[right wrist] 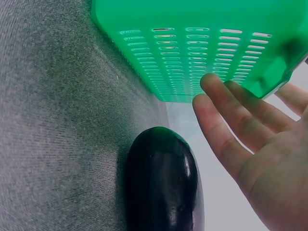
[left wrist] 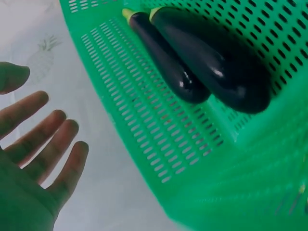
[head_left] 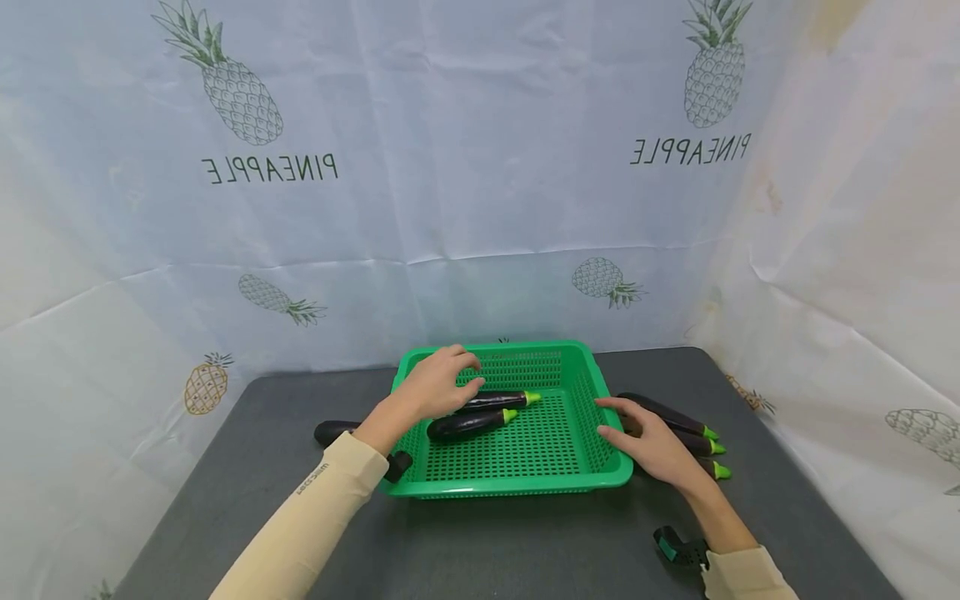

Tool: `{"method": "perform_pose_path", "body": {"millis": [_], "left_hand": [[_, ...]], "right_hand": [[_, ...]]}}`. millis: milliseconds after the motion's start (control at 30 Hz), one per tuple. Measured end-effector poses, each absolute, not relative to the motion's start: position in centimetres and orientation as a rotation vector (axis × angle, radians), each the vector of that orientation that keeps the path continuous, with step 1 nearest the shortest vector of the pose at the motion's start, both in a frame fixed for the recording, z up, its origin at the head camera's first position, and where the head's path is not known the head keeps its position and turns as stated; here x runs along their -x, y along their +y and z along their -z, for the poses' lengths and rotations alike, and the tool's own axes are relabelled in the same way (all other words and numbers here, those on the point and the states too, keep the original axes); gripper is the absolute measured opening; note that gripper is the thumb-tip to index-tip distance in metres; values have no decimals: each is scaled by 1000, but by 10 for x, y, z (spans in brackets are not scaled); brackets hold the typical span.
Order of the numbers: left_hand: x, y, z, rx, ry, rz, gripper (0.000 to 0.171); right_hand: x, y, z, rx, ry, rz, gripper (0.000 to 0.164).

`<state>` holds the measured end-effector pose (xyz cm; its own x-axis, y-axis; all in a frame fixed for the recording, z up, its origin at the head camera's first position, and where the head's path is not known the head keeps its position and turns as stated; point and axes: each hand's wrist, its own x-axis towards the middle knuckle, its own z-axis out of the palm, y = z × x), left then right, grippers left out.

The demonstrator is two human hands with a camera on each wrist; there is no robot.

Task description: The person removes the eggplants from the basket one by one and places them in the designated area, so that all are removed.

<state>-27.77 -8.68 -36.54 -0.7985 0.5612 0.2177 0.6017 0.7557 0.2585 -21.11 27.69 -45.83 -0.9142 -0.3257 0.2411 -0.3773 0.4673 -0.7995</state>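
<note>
A green plastic basket (head_left: 510, 483) with slotted walls stands on the dark table. Inside it, toward the left, lie two dark purple eggplants, a front one (head_left: 467, 426) and a back one (head_left: 495, 401), with green stem ends. My left hand (head_left: 441, 385) hovers over the basket's left part, fingers spread and relaxed, holding nothing; the left wrist view shows the eggplants apart from it. At the basket's right side is my right hand (head_left: 648, 442), its fingers extended by the outer wall and its thumb near the rim. Whether they touch the basket I cannot tell.
Right of the basket lie three more eggplants (head_left: 678, 414), partly hidden by my right hand. Another eggplant (head_left: 333, 431) lies left of the basket, partly behind my left forearm. A pineapple-print cloth (head_left: 480, 183) hangs behind the table (head_left: 480, 550) and along its sides.
</note>
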Motion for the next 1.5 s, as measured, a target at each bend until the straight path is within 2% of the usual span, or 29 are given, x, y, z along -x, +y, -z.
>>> {"method": "perform_pose_path", "body": {"millis": [200, 467, 1500], "left_hand": [[289, -80, 369, 915, -2910, 551, 29], [299, -67, 379, 943, -2975, 558, 27], [311, -37, 417, 969, -3181, 316, 31]], "right_hand": [[212, 277, 459, -633, -2644, -1459, 48], [212, 277, 460, -626, -2648, -1449, 48], [211, 277, 457, -622, -2651, -1471, 48]]}}
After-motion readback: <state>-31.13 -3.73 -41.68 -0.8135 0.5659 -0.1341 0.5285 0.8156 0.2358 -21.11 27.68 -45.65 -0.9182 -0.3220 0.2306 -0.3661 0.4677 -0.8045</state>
